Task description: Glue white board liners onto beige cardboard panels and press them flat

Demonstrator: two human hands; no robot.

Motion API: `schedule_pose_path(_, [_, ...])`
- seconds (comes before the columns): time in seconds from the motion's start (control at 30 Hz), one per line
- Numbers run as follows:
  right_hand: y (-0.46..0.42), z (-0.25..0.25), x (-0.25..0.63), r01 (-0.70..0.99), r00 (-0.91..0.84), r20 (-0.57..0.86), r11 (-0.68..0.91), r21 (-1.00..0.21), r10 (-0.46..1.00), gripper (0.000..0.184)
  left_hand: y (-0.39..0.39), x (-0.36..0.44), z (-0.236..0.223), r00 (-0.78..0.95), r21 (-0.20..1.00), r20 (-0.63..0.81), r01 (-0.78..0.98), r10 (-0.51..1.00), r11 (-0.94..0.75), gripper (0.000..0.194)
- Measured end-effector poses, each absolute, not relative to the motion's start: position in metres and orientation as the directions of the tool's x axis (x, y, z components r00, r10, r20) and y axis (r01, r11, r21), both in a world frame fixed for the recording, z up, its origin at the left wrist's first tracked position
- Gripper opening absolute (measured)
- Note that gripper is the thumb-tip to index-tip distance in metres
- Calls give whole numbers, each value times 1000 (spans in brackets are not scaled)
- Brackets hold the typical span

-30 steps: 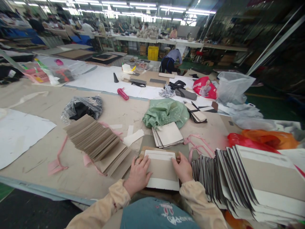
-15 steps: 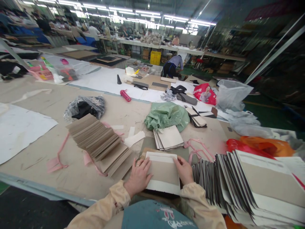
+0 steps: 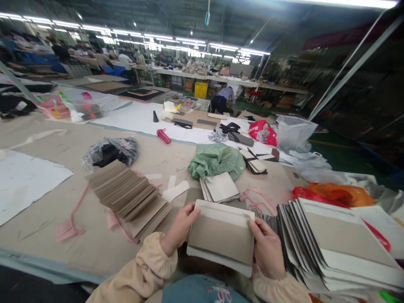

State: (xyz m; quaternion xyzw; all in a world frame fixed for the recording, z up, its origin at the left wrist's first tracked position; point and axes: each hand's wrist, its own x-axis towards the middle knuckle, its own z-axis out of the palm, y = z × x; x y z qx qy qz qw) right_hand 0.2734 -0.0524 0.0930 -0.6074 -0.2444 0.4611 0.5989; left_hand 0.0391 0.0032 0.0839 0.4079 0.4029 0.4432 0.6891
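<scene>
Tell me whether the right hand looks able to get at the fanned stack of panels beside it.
Probably not as it is: the right hand grips the right edge of the held panel. The way looks free, though: the fanned stack lies close on its right, nothing visible between.

Crumpled green bag (image 3: 217, 160) on the table (image 3: 166, 160), pink object (image 3: 163, 136) near a black cone (image 3: 155, 117), yellow crate (image 3: 201, 90) farther back

Both forearms (image 3: 135, 269) in from bottom edge, angled inward, left hand (image 3: 179, 227) and right hand (image 3: 268, 249) apart, facing each other, each pinching with thumb on top, right hand lower in view.
</scene>
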Motion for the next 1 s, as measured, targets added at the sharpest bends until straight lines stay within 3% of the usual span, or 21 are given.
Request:
schedule_pose_path(0.1, [-64, 113, 274, -308, 462, -291, -157, -939, 838, 31, -9, 51, 103, 324, 854, -297, -331, 898, 402, 46])
schedule_pose_path(0.27, [-91, 132, 281, -357, 427, -269, -112, -927, 864, 29, -30, 64, 126, 395, 777, -333, -399, 856, 486, 40])
schedule_pose_path(0.57, [-135, 140, 302, -3, 369, -151, -161, -987, 917, 40, -59, 83, 146, 454, 710, -386, -409, 803, 573, 37])
schedule_pose_path(0.77, [-166, 148, 309, -79, 240, -135, -120, -990, 961, 43, -72, 98, 150, 463, 724, -411, -358, 785, 590, 41])
schedule_pose_path(1.0, [-190, 143, 314, -237, 374, -238, -156, -959, 896, 51, -92, 104, 136, 578, 757, -330, -309, 746, 575, 44])
